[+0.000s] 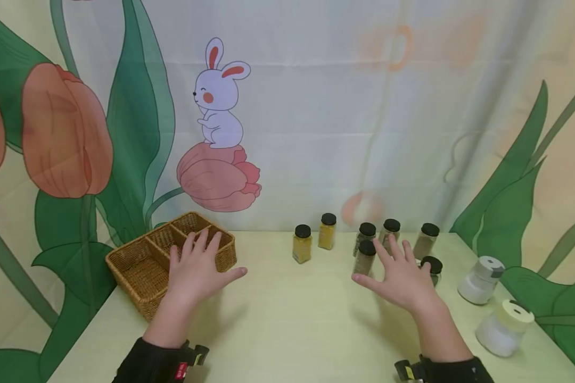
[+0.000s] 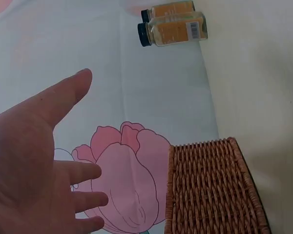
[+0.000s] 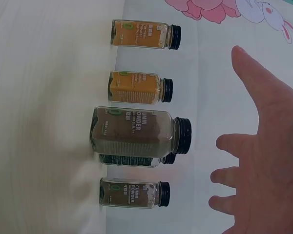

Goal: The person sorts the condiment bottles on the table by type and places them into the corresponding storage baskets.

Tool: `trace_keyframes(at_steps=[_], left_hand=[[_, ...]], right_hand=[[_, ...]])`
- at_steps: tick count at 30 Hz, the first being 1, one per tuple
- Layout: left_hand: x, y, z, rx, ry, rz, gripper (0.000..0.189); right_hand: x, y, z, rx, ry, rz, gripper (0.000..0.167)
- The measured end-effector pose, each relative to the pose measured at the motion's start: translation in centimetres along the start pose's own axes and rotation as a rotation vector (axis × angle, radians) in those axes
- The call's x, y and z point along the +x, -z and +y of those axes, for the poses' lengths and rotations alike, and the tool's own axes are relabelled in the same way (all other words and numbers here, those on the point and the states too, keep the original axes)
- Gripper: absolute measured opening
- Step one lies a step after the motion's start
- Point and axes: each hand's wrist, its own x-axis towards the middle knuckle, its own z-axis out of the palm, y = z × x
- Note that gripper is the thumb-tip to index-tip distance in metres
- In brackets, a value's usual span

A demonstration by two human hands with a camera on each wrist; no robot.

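Observation:
My left hand (image 1: pixel 196 271), fingers spread, hovers over the right part of a brown wicker basket (image 1: pixel 227 254) with three compartments. Its palm and thumb also show in the left wrist view, above the basket's woven wall (image 2: pixel 210 190). With fingers apart and nothing held, my right hand (image 1: pixel 404 279) is raised in front of several black-capped spice jars. Nearest its thumb stands a brown cumin powder jar (image 1: pixel 364 260), its label readable on the jar (image 3: pixel 132 131) in the right wrist view. A dark-capped jar (image 1: pixel 432 268) is partly hidden behind the right hand.
Two yellow turmeric powder jars (image 1: pixel 302 246) stand at the table's back middle. Another brown jar (image 1: pixel 425 242) is at the back right. Two white-filled jars (image 1: pixel 504 332) stand along the right edge. A printed curtain (image 1: pixel 297 133) hangs behind the pale table (image 1: pixel 287 324).

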Motion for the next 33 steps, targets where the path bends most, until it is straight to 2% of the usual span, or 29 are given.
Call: trace_keyframes(at_steps=[6, 14, 20, 24, 29, 33], left_hand=[[-0.1, 1.7, -2.0, 0.029, 0.035, -0.017, 0.106], [-0.2, 3.8, -6.0, 0.044, 0.111, 0.008, 0.105], [-0.9, 4.2, -8.2, 0.019, 0.166, 0.011, 0.110], [-1.5, 4.2, -10.1, 0.012, 0.224, -0.018, 0.119], [-1.9, 4.2, -12.3, -0.017, 0.320, -0.050, 0.119], [-2.1, 4.4, -13.5, -0.054, 0.376, -0.101, 0.120]], right_hand=[[-0.2, 0.3, -0.2, -0.001, -0.001, 0.002, 0.117], [-0.3, 0.5, -0.1, 0.017, -0.003, -0.002, 0.116], [-0.3, 0.5, 0.2, 0.024, -0.006, 0.001, 0.117], [-0.2, 0.3, 0.3, 0.030, -0.007, -0.011, 0.118], [-0.3, 0.4, 0.2, 0.030, -0.007, -0.007, 0.118], [-0.4, 0.6, 0.3, 0.030, -0.011, -0.006, 0.118]])
